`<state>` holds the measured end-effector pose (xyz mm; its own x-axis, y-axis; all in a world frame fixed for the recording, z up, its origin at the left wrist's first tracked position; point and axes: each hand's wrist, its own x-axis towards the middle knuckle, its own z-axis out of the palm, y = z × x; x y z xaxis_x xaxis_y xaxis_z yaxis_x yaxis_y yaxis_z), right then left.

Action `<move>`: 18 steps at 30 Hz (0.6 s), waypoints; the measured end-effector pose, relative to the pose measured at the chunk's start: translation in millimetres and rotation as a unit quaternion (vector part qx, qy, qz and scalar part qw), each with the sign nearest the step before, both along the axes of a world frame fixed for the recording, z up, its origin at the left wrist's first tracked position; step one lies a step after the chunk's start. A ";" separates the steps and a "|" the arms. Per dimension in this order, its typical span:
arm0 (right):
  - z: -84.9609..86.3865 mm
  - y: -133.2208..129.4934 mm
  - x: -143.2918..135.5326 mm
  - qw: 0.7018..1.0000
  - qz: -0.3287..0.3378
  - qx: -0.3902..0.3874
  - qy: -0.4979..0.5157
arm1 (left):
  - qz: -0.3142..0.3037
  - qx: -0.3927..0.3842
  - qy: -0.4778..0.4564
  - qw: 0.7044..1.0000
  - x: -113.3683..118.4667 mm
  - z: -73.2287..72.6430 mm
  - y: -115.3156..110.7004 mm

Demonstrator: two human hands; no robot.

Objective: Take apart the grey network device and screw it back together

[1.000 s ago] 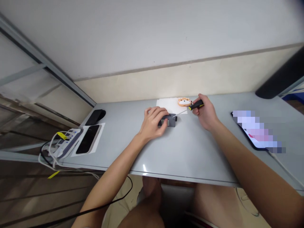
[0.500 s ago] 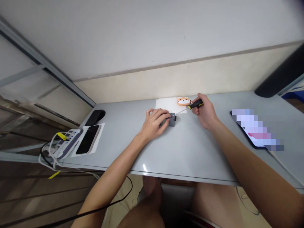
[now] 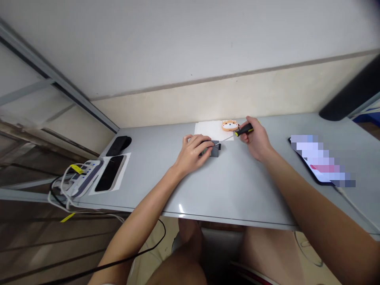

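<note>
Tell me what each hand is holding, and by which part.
The right hand grips the screwdriver by its handle; the left hand holds the gray box, fingers over its top.

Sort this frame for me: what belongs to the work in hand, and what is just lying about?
In the work:
- grey box, under the left hand
- screwdriver, in the right hand, tip at the box

Lying about:
- dog-faced case
- dark-screened phone
- power strip
- lit-screened device
</note>
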<state>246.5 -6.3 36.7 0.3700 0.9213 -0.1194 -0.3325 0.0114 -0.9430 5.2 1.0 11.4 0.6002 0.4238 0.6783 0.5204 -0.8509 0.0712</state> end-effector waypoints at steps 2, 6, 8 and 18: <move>1.3 -0.8 -0.8 1.000 0.000 -0.001 0.001 | -0.007 0.009 -0.005 1.000 -0.1 0.2 -0.1; 6.3 -2.6 -2.6 1.000 -0.004 -0.013 0.012 | -0.011 0.017 0.002 1.000 -0.6 -0.3 0.2; 9.1 -3.0 -3.2 1.000 -0.006 -0.019 0.020 | -0.003 0.012 0.015 1.000 -0.7 -1.0 0.7; -2.4 -1.8 -13.0 0.995 0.018 -0.003 -0.100 | -0.026 -0.051 0.002 0.998 -11.1 7.9 2.8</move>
<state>233.4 -8.1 34.3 0.3535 0.9339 -0.0525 -0.1380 -0.0035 -0.9904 -6.0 3.8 19.3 0.6255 0.4590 0.6309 0.4765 -0.8651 0.1569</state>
